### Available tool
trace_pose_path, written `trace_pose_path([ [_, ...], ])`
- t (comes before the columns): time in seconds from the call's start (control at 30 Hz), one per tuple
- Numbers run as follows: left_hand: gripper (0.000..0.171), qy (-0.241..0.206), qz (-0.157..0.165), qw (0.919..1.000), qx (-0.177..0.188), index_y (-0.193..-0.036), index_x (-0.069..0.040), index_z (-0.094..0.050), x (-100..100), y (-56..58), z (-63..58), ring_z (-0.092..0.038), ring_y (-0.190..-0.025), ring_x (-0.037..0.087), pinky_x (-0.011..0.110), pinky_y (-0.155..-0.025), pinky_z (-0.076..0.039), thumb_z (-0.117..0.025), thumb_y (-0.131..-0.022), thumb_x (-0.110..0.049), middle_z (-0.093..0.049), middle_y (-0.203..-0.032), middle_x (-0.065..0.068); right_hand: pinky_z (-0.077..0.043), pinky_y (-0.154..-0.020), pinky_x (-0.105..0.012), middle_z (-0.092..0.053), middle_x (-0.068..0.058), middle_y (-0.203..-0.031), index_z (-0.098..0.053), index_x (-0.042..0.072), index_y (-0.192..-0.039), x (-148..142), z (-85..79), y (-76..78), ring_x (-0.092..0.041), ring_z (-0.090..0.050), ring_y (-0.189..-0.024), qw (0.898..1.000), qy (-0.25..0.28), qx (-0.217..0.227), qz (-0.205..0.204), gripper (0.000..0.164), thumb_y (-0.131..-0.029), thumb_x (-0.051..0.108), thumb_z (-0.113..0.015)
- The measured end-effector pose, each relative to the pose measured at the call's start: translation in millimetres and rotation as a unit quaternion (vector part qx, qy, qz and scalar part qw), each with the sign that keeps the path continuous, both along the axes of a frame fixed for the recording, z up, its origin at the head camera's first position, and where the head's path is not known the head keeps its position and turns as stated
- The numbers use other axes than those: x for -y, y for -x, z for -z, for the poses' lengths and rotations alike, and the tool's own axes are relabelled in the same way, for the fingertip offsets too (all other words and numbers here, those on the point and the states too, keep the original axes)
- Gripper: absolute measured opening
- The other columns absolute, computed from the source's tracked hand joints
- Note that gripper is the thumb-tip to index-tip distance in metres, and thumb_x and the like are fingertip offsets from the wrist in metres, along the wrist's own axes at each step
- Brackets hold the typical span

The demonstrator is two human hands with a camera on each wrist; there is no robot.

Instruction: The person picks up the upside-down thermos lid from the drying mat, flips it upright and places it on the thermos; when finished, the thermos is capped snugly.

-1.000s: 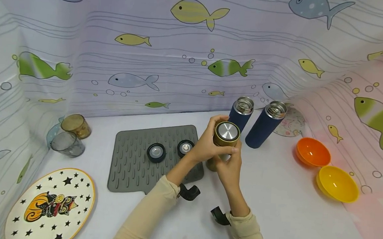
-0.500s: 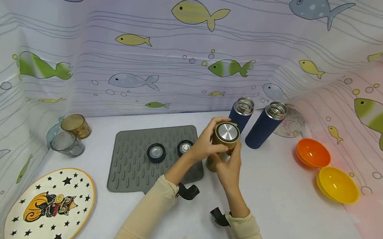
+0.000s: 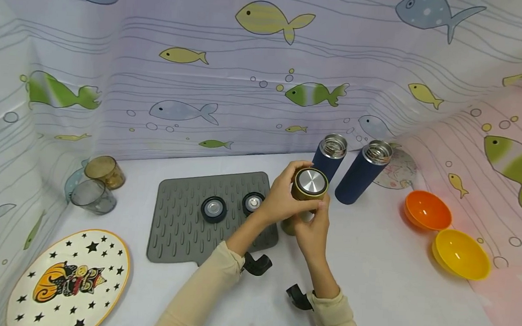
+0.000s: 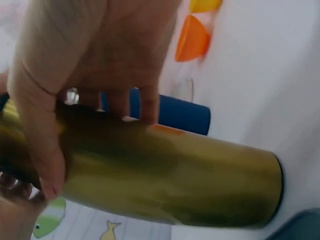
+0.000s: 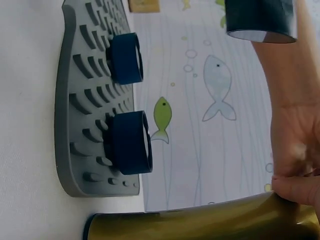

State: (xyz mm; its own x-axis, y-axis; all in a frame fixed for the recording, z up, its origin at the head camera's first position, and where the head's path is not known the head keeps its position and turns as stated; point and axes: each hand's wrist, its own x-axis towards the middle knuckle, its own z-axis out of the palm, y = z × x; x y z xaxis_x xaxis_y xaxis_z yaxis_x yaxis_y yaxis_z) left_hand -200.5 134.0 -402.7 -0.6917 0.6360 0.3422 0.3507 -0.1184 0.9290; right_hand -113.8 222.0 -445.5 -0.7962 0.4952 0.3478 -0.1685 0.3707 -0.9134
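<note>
The left hand (image 3: pixel 282 199) gripped the gold flask (image 4: pixel 190 175) near its top; the right hand (image 3: pixel 312 233) held it from the near side. It seemed upright on the table (image 3: pixel 398 271), right of the mat (image 3: pixel 172 227). Likely, steady pressure without tilting served best, since a shove could have knocked the blue flasks (image 3: pixel 361 176) beyond.

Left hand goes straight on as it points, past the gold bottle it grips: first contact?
Likely the left navy bottle, just beyond the left hand in the head view; depth gap unclear.
</note>
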Motion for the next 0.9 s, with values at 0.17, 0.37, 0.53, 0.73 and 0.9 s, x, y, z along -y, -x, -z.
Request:
trace_pose_path([
  [0.17,0.088,-0.042,0.057,0.9968,0.039,-0.152,-0.006,-0.027,2.4,1.5,1.1,-0.042,-0.138,0.029,0.049,-0.115,-0.033,-0.074,-0.079,-0.023,-0.039,-0.152,0.017,-0.039,-0.091,-0.041,-0.055,-0.022,-0.128,-0.042,-0.001,-0.138,4.4,-6.7,-2.9,-0.024,-0.050,-0.107,1.000,0.006,0.004,0.000,0.068,-0.079,-0.008,-0.075],
  [0.37,0.077,-0.022,0.056,0.9972,0.044,-0.145,-0.007,-0.039,3.7,3.0,-1.2,-0.050,-0.128,0.026,0.046,-0.108,-0.041,-0.075,-0.080,-0.025,-0.048,-0.142,0.015,-0.039,-0.090,-0.044,-0.054,-0.028,-0.126,-0.041,-0.009,-0.134,14.6,-32.5,-11.4,-0.028,-0.050,-0.107,1.000,0.005,0.001,-0.002,0.063,-0.079,-0.012,-0.071],
  [0.53,0.084,-0.044,0.093,0.9926,0.064,-0.151,-0.006,-0.030,5.1,6.5,-0.9,-0.039,-0.138,0.027,0.050,-0.114,-0.031,-0.071,-0.080,-0.028,-0.035,-0.153,0.021,-0.038,-0.091,-0.041,-0.054,-0.028,-0.125,-0.042,-0.009,-0.133,15.5,-35.7,-11.8,-0.026,-0.049,-0.107,1.000,0.010,0.004,-0.005,0.063,-0.079,-0.010,-0.074],
  [0.73,0.077,-0.043,0.071,0.9951,0.054,-0.147,-0.006,-0.036,2.2,4.4,-3.0,-0.047,-0.132,0.030,0.049,-0.112,-0.037,-0.072,-0.080,-0.019,-0.044,-0.147,0.020,-0.038,-0.089,-0.040,-0.053,-0.029,-0.122,-0.042,-0.011,-0.131,14.9,-35.9,-10.8,-0.026,-0.048,-0.104,1.000,0.009,-0.003,-0.007,0.060,-0.079,-0.011,-0.073],
  [0.9,0.084,-0.046,0.083,0.9941,0.053,-0.152,-0.006,-0.028,1.5,3.9,-3.8,-0.040,-0.139,0.028,0.044,-0.116,-0.033,-0.069,-0.080,-0.017,-0.034,-0.154,0.021,-0.038,-0.092,-0.042,-0.054,-0.028,-0.124,-0.042,-0.009,-0.133,14.7,-36.5,-10.8,-0.027,-0.050,-0.107,1.000,0.015,0.003,-0.008,0.062,-0.079,-0.012,-0.071],
])
